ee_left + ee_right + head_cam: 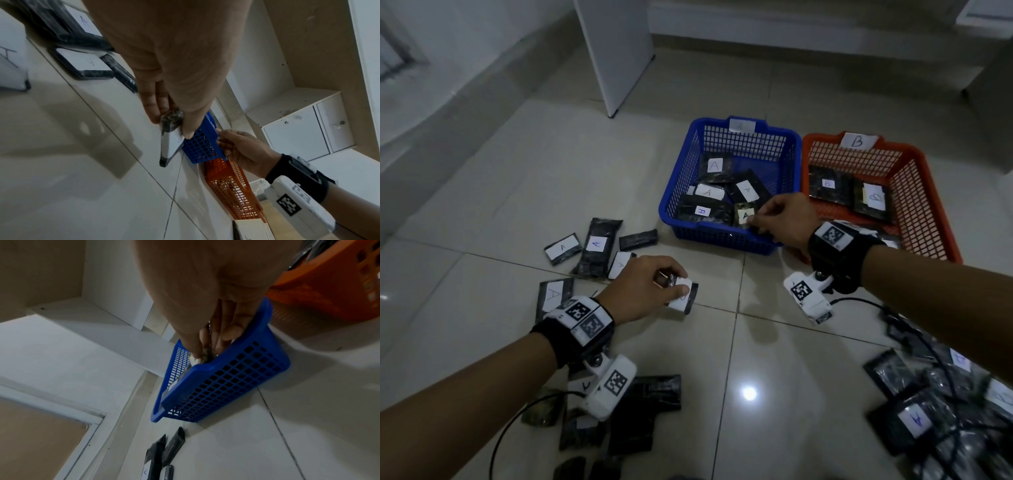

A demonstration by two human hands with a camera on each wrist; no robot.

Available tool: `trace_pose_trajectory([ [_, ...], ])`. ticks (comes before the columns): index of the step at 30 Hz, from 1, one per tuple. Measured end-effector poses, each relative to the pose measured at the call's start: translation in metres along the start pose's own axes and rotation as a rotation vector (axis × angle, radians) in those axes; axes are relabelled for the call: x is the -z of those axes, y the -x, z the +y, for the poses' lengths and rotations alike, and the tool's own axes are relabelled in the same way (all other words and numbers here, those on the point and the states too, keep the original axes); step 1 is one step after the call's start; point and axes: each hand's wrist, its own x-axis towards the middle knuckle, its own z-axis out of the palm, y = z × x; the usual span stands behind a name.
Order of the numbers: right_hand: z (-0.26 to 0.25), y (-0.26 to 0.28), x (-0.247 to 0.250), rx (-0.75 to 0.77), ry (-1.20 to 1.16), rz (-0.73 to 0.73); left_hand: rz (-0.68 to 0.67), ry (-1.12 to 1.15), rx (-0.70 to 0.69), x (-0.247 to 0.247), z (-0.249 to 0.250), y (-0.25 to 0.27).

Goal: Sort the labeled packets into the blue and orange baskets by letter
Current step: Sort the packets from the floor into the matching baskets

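Right now you are mid-sort, with both hands busy, so take it from the biggest things down

On the tiled floor (482, 192) the blue basket (722, 236) sits at about twelve o'clock from you, tagged at its far rim with a letter too blurred to read, and it holds several packets marked A. The orange basket (928, 192), tagged B, stands touching it on the one o'clock side with two B packets (852, 192) inside. Unsorted packets lie in a loose cluster at ten o'clock (595, 246), more near your left forearm at seven o'clock, and a heap at four o'clock (928, 411)

Your right hand (787, 219) is over the near rim of the blue basket, its fingertips (197, 352) pinched together on the small A packet (744, 215), which is already inside the basket. I judge this the placing step: the next move calls for letting go and drawing the hand clear without dragging the packet back over the rim

Your left hand (643, 287) is low at about eleven o'clock, thumb and fingers curled round a white-labelled packet (683, 298), one end held, the other hanging toward the floor. Its letter is hidden, so read it before choosing a basket
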Motion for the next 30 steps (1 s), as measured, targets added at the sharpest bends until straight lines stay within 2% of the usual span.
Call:
trace_pose_trajectory([
  [6,-0.001,0.002,0.007,0.081,0.1,-0.011,-0.029,0.031,-0.003,-0.002,0.002,-0.005],
  [10,-0.003,0.02,0.008,0.26,0.112,0.092,-0.04,0.111,-0.005,-0.003,0.009,-0.007],
  [12,-0.005,0.038,0.002,0.336,0.115,-0.024,-0.048,0.18,-0.002,-0.005,0.015,-0.008],
  [14,-0.005,0.059,-0.006,0.351,0.163,-0.278,-0.069,0.235,-0.013,-0.009,0.023,-0.01],
  [16,0.0,0.073,-0.011,0.346,0.181,-0.454,-0.095,0.294,-0.032,-0.014,0.032,-0.012],
  [19,0.011,0.08,-0.006,0.352,0.1,-0.525,-0.105,0.358,-0.055,-0.024,0.045,-0.017],
  [23,0.018,0.075,0.021,0.251,-0.04,-0.427,-0.046,0.387,-0.09,-0.036,0.058,-0.029],
  [27,0.021,0.067,0.065,0.141,-0.156,-0.158,-0.022,0.376,-0.121,-0.045,0.067,-0.049],
  [30,0.031,0.054,0.102,0.077,-0.226,0.03,-0.01,0.273,-0.188,-0.051,0.074,-0.064],
])
